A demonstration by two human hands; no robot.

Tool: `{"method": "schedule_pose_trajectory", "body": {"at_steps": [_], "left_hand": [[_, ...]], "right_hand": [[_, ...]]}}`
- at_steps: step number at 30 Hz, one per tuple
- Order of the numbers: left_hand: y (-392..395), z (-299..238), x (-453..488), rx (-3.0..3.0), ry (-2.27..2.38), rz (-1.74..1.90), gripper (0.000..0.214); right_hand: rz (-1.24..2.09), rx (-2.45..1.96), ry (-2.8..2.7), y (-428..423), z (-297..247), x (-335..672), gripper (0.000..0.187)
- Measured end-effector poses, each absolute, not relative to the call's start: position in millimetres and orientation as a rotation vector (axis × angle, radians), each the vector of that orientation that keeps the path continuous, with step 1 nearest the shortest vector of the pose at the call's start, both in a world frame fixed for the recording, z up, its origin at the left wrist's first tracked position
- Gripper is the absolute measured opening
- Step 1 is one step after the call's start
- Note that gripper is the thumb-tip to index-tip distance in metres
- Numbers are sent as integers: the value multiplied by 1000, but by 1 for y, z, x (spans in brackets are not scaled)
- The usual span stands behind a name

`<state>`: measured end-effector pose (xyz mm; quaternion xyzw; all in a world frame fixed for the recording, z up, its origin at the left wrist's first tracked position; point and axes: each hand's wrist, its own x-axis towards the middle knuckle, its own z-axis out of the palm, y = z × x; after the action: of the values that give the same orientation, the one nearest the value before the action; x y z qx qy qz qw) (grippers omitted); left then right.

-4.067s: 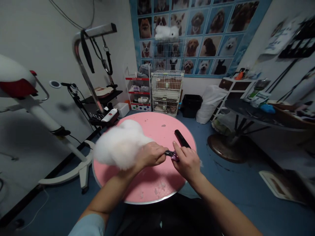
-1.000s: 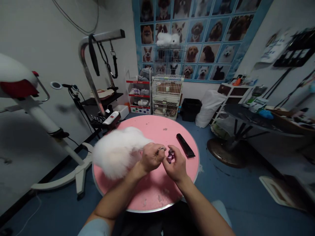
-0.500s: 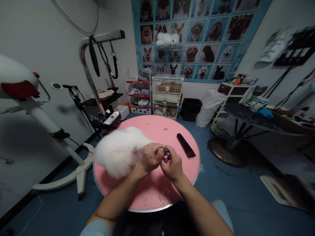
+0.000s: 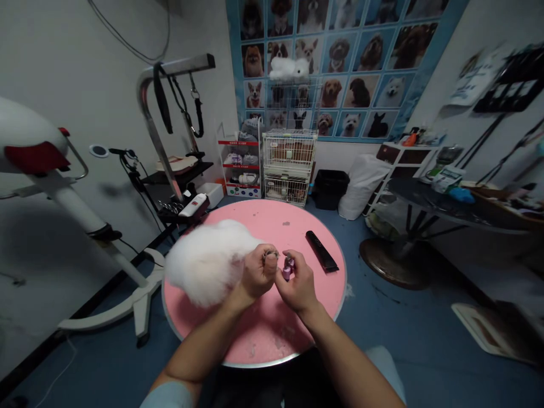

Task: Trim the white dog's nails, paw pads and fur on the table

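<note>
A fluffy white fur piece (image 4: 208,259) lies on the left half of a round pink table (image 4: 272,334). My left hand (image 4: 259,271) is curled beside the fur, fingers closed round a small dark metal part at its fingertips. My right hand (image 4: 297,283) is closed on a small purple tool (image 4: 288,271), held a little to the right of the left fingertips. Both hands hover over the table's middle. A black comb (image 4: 322,251) lies on the table just right of my right hand.
A white dryer on a wheeled stand (image 4: 63,192) is at the left. A grooming arm with straps (image 4: 170,107) and a white clipper (image 4: 193,205) stand behind the table. Wire cages (image 4: 289,164), a black bin (image 4: 329,182) and a dark side table (image 4: 429,201) fill the back and right.
Half a second ago my hands were pressed together at the purple tool; now they have drawn slightly apart. Over four seconds, the hands have shifted a little left and nearer.
</note>
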<state>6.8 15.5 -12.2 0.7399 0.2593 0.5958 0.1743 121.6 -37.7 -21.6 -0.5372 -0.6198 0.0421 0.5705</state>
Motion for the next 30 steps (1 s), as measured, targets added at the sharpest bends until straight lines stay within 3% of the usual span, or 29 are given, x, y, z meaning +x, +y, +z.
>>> {"method": "schedule_pose_trajectory", "body": {"at_steps": [12, 20, 27, 30], "left_hand": [[14, -12, 6, 2167, 776, 1653, 43], [14, -14, 7, 2191, 758, 1699, 38], [15, -14, 7, 2230, 703, 1713, 33], [20, -21, 8, 2365, 607, 1665, 45]], "right_hand": [[40, -1287, -1647, -35, -13, 129, 21], [196, -1360, -1650, -39, -12, 127, 15], [526, -1239, -1294, -44, -11, 127, 15], [713, -1118, -1169, -50, -5, 130, 22]]}}
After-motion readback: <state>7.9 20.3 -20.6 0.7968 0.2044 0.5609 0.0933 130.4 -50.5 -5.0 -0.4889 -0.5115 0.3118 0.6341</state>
